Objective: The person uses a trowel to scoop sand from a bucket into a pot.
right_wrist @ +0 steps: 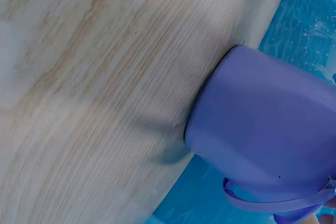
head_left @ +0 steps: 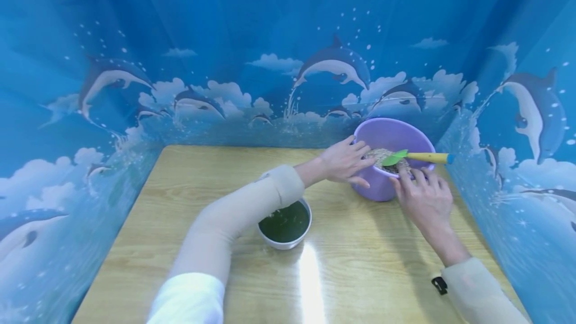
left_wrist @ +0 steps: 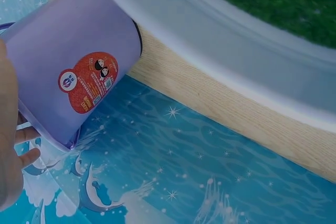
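A purple bucket [head_left: 375,189] stands on the table near its back right corner. Pale, grainy material [head_left: 380,156] shows inside it. Across the bucket's mouth lies a small toy shovel [head_left: 423,157] with a green blade, yellow handle and blue end. My left hand [head_left: 346,162] holds the left side of the rim, fingers over the edge and thumb outside. At the front right, my right hand [head_left: 426,199] grips the rim with bent fingers. The left wrist view shows a red label [left_wrist: 92,82] on the bucket's wall; in the right wrist view its handle [right_wrist: 273,204] hangs down.
A white bowl [head_left: 282,245] of dark green contents sits mid-table, partly beneath my left forearm. Blue curtains [head_left: 225,24] printed with dolphins close off the back and both sides of the wooden table [head_left: 360,264].
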Demonstrator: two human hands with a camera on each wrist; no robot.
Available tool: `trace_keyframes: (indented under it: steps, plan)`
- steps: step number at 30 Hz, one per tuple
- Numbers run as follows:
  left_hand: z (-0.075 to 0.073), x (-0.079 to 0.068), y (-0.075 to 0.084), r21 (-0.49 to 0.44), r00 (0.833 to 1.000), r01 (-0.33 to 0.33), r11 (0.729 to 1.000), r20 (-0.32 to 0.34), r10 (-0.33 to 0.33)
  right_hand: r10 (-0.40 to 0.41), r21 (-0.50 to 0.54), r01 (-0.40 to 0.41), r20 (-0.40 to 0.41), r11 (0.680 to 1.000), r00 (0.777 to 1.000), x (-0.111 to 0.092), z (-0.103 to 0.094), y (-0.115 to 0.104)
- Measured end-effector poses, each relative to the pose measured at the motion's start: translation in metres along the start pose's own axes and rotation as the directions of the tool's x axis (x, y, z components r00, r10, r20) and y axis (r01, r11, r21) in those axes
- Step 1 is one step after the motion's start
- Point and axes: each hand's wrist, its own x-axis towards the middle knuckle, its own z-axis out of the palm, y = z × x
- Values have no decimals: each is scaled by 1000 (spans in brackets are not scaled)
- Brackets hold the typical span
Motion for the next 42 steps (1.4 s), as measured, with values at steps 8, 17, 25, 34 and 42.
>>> trace_keyframes:
  steps: [8, 17, 25, 34, 42]
  plan:
    - [2, -13, -1, 6, 999, -2, 1000, -39, 2, -6, 23, 7, -44, 1000, 999, 1, 2, -10]
    - [3, -26, -1, 0, 1000, 10, 1000, -23, -10, -5, 59, 9, -65, 998, 998, 2, 2, -20]
    - [3, -38, 0, -12, 999, 19, 1000, -36, -19, -21, 60, 26, -88, 998, 996, 4, 2, -28]
    - [0, -52, -1, -32, 999, 24, 999, -31, -25, -31, 75, 36, -70, 996, 997, 7, 0, -38]
    - [-1, -65, -2, -33, 999, 27, 999, -33, -28, -51, 82, 58, -90, 995, 995, 10, -1, -47]
